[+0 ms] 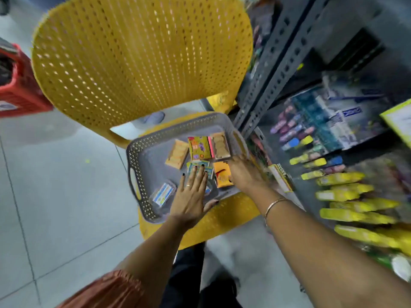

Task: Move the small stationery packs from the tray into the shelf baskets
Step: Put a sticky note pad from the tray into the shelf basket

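A grey perforated tray rests on the seat of a yellow chair. Inside lie several small stationery packs: a tan pack, a yellow-and-pink pack, a tan pack of round pieces, an orange pack, a clear blue-and-white pack and a light blue-green pack. My left hand lies flat over the blue-green pack, fingers spread. My right hand is blurred at the tray's right rim, beside the orange pack; whether it grips anything is unclear.
The yellow chair's tall perforated back rises behind the tray. A grey metal shelf rack stands to the right, holding rows of yellow packs and mixed stationery. A red basket sits at the far left on the tiled floor.
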A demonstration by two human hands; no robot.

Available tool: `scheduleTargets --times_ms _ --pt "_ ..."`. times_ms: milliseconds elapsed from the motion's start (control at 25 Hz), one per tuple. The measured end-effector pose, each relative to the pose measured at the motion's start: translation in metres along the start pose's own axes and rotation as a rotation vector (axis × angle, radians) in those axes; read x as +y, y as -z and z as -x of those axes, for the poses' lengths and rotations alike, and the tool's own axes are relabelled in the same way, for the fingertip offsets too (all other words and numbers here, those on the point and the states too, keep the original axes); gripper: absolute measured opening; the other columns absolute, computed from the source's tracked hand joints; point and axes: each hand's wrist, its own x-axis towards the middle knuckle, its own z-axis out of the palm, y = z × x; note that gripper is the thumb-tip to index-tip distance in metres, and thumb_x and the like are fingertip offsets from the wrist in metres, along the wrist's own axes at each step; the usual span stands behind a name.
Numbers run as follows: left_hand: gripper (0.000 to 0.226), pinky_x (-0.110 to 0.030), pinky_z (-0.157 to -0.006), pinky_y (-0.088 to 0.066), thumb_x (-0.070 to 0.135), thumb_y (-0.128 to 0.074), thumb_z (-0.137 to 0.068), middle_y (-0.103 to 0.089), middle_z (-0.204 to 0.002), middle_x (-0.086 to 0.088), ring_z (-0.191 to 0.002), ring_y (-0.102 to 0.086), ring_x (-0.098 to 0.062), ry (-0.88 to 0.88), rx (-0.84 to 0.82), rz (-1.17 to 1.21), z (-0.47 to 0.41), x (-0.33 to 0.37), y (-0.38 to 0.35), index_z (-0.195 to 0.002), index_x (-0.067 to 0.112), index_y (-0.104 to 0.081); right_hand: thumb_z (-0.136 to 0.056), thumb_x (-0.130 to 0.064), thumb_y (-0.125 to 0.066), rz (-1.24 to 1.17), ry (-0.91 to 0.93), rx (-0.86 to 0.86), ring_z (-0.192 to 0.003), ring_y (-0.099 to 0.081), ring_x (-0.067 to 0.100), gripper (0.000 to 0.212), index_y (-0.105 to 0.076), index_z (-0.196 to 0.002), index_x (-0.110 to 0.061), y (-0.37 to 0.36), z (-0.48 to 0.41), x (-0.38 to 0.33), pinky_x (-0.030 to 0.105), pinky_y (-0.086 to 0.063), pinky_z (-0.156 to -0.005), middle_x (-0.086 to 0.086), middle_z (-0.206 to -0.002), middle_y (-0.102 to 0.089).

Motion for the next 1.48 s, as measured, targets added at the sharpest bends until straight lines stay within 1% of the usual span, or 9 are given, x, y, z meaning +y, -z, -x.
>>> scheduleTargets --times_ms 200,400,560,680,920,1120,1200,1320,1480 --pt "0.095 -0.045 -0.11 0.009 0.075 0.014 -0.075 0.009 -0.149 -0.009 -0.14 0.011 -0.027 -0.036 -0.004 0.005 -0.001 -0.01 -0.044 -0.144 0.011 0.001 -0.088 -0.006 -0.055 -0.002 -0.109 -0.095 -0.133 -0.033 0.033 0.055 -0.031 -0.137 0.003 -0.043 -0.026 -0.003 0.044 -0.042 -0.105 0.02 -0.144 -0.033" --pt "0.1 -0.047 -0.112 0.005 0.076 0.011 -0.075 0.009 -0.153 -0.01 -0.142 0.01 -0.026 -0.03 -0.099 0.003 -0.004 -0.013 -0.045 -0.149 0.011 -0.008 -0.082 -0.012 -0.066 0.072 -0.083 -0.042 -0.138 -0.026 0.033 0.081 -0.015 -0.143 0.002 -0.055 -0.034 0.0 0.042 -0.034 -0.11 0.019 -0.15 -0.024" --pt "0.094 -0.047 -0.112 0.004 0.071 0.004 -0.077 0.007 -0.155 -0.012 -0.142 0.01 -0.026 -0.017 -0.111 0.01 -0.004 -0.012 -0.045 -0.149 0.011 -0.007 -0.079 -0.023 -0.069 0.19 0.02 -0.002 -0.125 -0.038 0.033 0.073 -0.029 -0.135 -0.001 -0.052 -0.032 -0.001 0.041 -0.038 -0.105 0.019 -0.137 -0.039" --pt "0.093 -0.047 -0.113 0.004 0.071 0.003 -0.077 0.01 -0.153 -0.01 -0.141 0.011 -0.026 -0.019 -0.106 0.012 -0.003 -0.013 -0.047 -0.149 0.012 -0.005 -0.07 -0.038 -0.075 0.202 0.073 -0.002 -0.122 -0.039 0.031 0.084 -0.032 -0.132 -0.001 -0.046 -0.028 0.0 0.04 -0.038 -0.104 0.016 -0.133 -0.041" --pt "0.1 -0.042 -0.11 0.009 0.077 0.009 -0.076 0.012 -0.148 -0.007 -0.14 0.011 -0.022 -0.049 -0.053 0.02 0.0 -0.015 -0.039 -0.149 0.01 -0.008 -0.069 -0.041 -0.072 0.035 0.125 0.051 -0.121 -0.04 0.031 0.082 -0.035 -0.129 -0.001 -0.006 -0.006 0.01 0.04 -0.039 -0.1 0.017 -0.13 -0.044" --pt "0.091 -0.049 -0.109 -0.024 0.069 -0.004 -0.09 -0.026 -0.148 -0.018 -0.135 -0.028 -0.035 -0.082 0.114 -0.012 0.0 -0.017 0.014 -0.137 0.001 -0.04 -0.068 -0.04 -0.07 -0.013 0.087 0.159 -0.121 -0.039 0.03 0.08 -0.035 -0.13 -0.002 0.076 0.032 0.016 0.04 -0.04 -0.095 0.014 -0.129 -0.043" --pt "0.087 -0.047 -0.105 -0.025 0.066 -0.01 -0.092 -0.038 -0.143 -0.02 -0.13 -0.037 -0.037 -0.1 0.199 -0.017 -0.009 -0.012 0.052 -0.132 -0.001 -0.047 -0.068 -0.042 -0.069 -0.031 0.064 0.251 -0.12 -0.04 0.03 0.079 -0.037 -0.128 -0.003 0.124 0.055 0.021 0.04 -0.042 -0.09 0.013 -0.127 -0.044" --pt "0.088 -0.053 -0.096 -0.04 0.067 -0.009 -0.092 -0.04 -0.142 -0.019 -0.127 -0.042 -0.036 -0.151 0.323 -0.056 -0.028 0.012 0.126 -0.128 -0.001 -0.052 -0.066 -0.042 -0.069 -0.027 0.036 0.406 -0.117 -0.042 0.031 0.073 -0.043 -0.122 -0.003 0.203 0.099 0.033 0.043 -0.044 -0.09 0.014 -0.123 -0.047" --pt "0.091 -0.052 -0.096 -0.04 0.065 -0.003 -0.091 -0.044 -0.139 -0.02 -0.126 -0.044 -0.037 -0.255 0.478 -0.085 -0.047 0.07 0.224 -0.126 -0.003 -0.054 -0.065 -0.036 -0.071 -0.039 -0.061 0.532 -0.118 -0.041 0.029 0.071 -0.042 -0.122 -0.005 0.296 0.171 0.058 0.042 -0.045 -0.089 0.013 -0.122 -0.046"
